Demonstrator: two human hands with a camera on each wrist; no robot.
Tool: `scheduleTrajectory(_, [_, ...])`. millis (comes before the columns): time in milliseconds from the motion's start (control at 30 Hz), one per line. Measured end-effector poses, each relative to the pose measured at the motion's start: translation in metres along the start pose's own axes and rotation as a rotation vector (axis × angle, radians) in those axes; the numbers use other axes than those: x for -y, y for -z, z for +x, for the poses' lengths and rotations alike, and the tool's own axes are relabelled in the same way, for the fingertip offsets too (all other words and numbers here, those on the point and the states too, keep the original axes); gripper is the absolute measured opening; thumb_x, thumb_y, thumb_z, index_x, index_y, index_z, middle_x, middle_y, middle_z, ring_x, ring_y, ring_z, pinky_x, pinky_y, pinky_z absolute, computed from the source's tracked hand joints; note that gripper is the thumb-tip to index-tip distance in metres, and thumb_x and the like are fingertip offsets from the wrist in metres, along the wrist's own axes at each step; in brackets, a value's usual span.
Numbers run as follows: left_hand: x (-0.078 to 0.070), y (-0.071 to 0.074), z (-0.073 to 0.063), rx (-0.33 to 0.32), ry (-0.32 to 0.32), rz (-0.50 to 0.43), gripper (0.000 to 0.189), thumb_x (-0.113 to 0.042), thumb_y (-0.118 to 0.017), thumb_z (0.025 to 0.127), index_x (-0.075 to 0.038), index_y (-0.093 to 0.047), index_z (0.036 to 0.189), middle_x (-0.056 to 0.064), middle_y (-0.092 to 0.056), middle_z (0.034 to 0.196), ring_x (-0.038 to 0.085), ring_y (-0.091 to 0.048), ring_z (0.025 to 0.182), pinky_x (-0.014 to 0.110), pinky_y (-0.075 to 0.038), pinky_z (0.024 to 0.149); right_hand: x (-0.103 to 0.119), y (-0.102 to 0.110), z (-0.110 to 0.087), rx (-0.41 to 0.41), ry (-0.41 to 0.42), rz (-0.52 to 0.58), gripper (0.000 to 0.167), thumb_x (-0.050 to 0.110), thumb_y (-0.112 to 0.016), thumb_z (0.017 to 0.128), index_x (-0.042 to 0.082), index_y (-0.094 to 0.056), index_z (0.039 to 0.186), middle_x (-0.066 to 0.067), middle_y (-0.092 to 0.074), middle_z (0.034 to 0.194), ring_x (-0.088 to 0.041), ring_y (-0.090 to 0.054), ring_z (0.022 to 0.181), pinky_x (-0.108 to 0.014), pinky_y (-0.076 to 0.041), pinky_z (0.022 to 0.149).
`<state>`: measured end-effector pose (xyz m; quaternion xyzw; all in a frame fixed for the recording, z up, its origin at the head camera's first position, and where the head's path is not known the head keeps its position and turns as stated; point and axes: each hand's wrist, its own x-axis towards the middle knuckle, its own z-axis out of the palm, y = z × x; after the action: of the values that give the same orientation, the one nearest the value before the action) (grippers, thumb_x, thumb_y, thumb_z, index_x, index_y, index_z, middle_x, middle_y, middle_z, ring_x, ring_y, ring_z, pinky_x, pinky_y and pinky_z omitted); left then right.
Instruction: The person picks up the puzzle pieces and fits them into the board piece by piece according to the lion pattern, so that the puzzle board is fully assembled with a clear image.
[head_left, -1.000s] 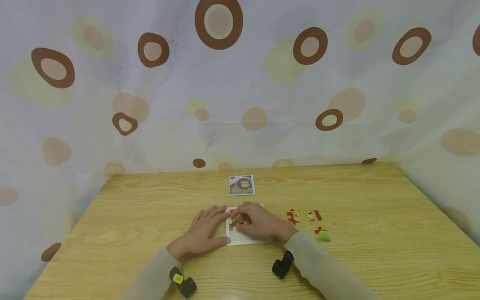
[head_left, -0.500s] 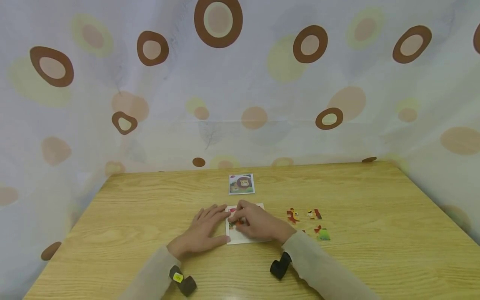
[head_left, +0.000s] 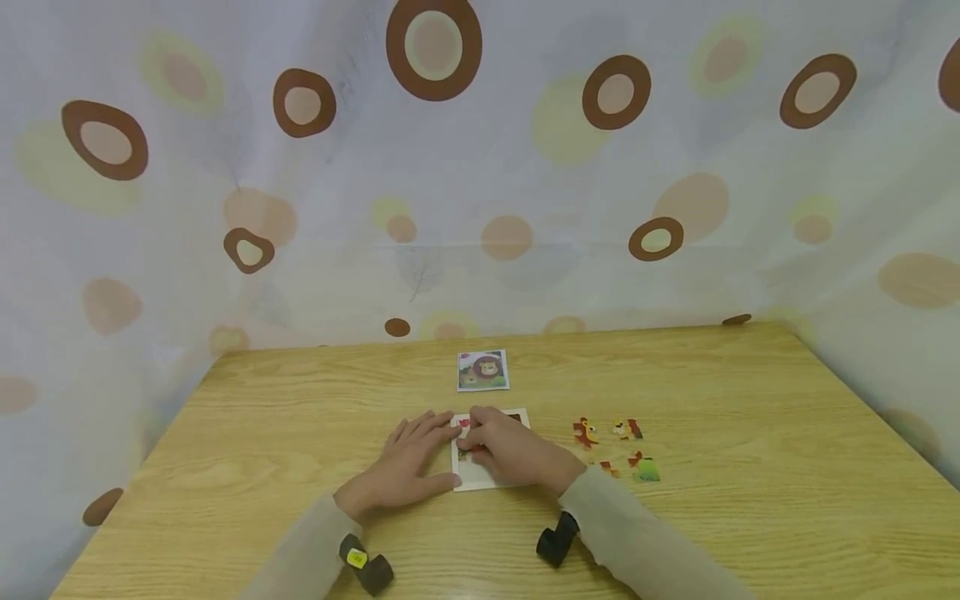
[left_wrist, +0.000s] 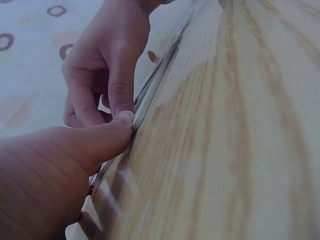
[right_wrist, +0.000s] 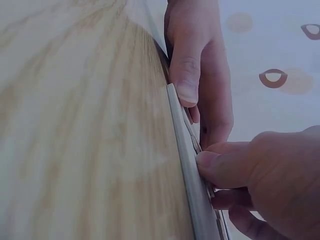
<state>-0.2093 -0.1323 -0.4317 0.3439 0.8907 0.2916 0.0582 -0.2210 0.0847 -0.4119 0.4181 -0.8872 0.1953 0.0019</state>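
Observation:
A small white puzzle board (head_left: 474, 478) lies on the wooden table, with printed or fitted coloured parts showing at its top edge and left side. My left hand (head_left: 405, 468) rests flat at the board's left side, its fingers stretched out and the thumb at the lower left corner. Over the board, my right hand (head_left: 517, 450) has its fingers bent; in the right wrist view its thumb (right_wrist: 215, 162) and fingers pinch a thin puzzle piece low against the board. Most of that piece is hidden by the fingers.
Right of the board lie several loose puzzle pieces, among them a brown one (head_left: 585, 432), a brown and yellow one (head_left: 627, 429) and a green one (head_left: 647, 468). Behind the board is a lion picture card (head_left: 483, 371). A patterned curtain (head_left: 450, 283) hangs beyond the table.
My right hand has shifted slightly left and down over the board, uncovering a dark patch at its upper right and a loose piece beside it. The left hand stays in place.

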Motion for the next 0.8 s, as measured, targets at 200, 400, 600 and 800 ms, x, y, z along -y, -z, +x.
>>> scheduleTrajectory(200, [0.0019,-0.0025,-0.0005,-0.027,-0.008,-0.054,0.049,-0.035,-0.065,0.090,-0.010,-0.051,0.131,0.019,-0.032,0.154,0.047,-0.018,0.143,0.073,-0.003,0.108,0.0020,-0.0012,-0.0008,-0.029,-0.008,-0.051,0.019,0.011,-0.067,0.090,0.008,-0.075,0.106,0.003,-0.054,0.084,-0.008,-0.039,0.072,-0.019,-0.035,0.065])
scheduleTrajectory(400, [0.0042,-0.0043,0.0011,-0.036,-0.018,-0.068,0.041,-0.034,-0.066,0.090,-0.012,-0.056,0.123,0.019,-0.033,0.153,0.047,-0.018,0.143,0.073,-0.001,0.108,0.0050,0.0003,-0.0008,-0.050,-0.052,-0.099,0.012,0.010,-0.069,0.088,0.011,-0.077,0.097,0.005,-0.054,0.081,-0.007,-0.042,0.071,-0.019,-0.040,0.063])
scheduleTrajectory(600, [0.0028,-0.0033,0.0009,-0.034,-0.008,-0.044,0.042,-0.035,-0.066,0.090,-0.009,-0.059,0.122,0.019,-0.032,0.154,0.046,-0.019,0.143,0.073,-0.002,0.108,0.0025,-0.0013,-0.0020,-0.091,-0.061,-0.008,0.005,0.007,-0.069,0.087,0.011,-0.072,0.087,0.003,-0.059,0.084,-0.007,-0.050,0.075,-0.021,-0.047,0.070])
scheduleTrajectory(800, [0.0012,-0.0012,0.0009,-0.010,0.001,-0.002,0.047,-0.037,-0.062,0.092,-0.012,-0.056,0.131,0.017,-0.030,0.155,0.046,-0.017,0.144,0.072,-0.004,0.109,-0.0003,-0.0032,-0.0016,-0.128,-0.028,0.061,0.009,0.003,-0.066,0.085,0.008,-0.070,0.092,0.000,-0.059,0.083,-0.006,-0.048,0.073,-0.019,-0.044,0.066])
